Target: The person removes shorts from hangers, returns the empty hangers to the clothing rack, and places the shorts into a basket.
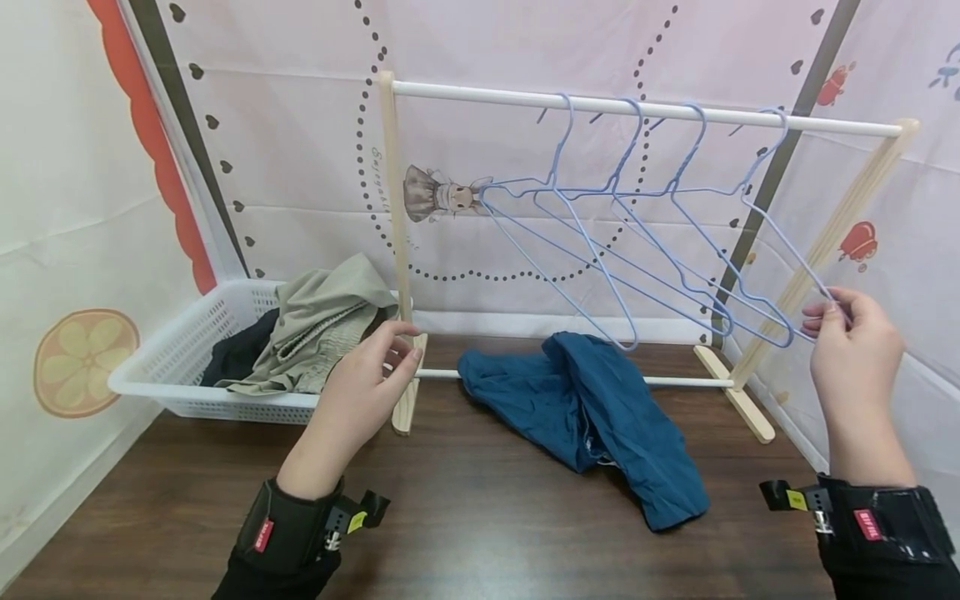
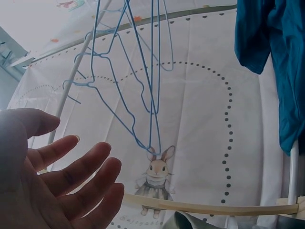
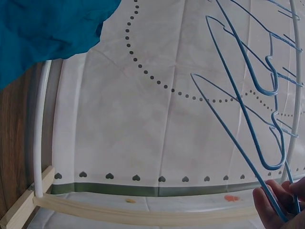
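My right hand (image 1: 857, 350) pinches the lower right corner of the rightmost blue wire hanger (image 1: 798, 260), whose hook sits on the white top rod (image 1: 480, 93). Several similar hangers (image 1: 600, 258) hang along that rod to its left. Beside the rack's left post, my left hand (image 1: 367, 379) is raised with loosely bent fingers and holds nothing. A dark blue garment (image 1: 600, 408), apparently trousers, lies draped over the lower rod and onto the table. In the right wrist view, fingers (image 3: 281, 202) close around the hanger's wire.
A white plastic basket (image 1: 165, 379) stands at the left, holding a khaki garment (image 1: 322, 317) and a black cloth (image 1: 240, 346). The rack's wooden feet (image 1: 735, 396) rest on the brown table (image 1: 510, 533). A printed curtain (image 1: 300, 142) hangs behind.
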Demonstrator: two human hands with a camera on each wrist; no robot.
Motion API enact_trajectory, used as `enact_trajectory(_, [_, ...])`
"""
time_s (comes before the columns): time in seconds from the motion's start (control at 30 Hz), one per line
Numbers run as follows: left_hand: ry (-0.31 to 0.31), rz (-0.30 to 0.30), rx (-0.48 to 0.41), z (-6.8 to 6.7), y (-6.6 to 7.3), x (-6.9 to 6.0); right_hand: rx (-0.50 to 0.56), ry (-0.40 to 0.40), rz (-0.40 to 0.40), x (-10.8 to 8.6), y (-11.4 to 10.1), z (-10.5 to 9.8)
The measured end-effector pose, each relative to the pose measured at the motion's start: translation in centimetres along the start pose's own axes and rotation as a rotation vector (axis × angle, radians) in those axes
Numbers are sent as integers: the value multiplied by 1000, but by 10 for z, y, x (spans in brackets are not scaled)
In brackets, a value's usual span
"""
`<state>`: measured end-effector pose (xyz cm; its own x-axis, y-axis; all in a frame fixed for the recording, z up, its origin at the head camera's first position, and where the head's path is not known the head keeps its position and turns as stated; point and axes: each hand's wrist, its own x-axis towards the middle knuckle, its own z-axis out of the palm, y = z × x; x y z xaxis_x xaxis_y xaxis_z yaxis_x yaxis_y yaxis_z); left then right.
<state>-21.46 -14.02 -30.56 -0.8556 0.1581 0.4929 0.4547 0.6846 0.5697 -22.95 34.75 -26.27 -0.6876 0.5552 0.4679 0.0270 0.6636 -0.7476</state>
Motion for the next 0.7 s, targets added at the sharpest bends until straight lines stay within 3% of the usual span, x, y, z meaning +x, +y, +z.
enact_trajectory(0.33, [-8, -7, 1, 3, 0, -2, -49, -28, -39, -4, 2, 1])
enact_trajectory(0.7, [16, 32, 25, 4, 3, -1, -114, -72, -72, -6, 0, -6])
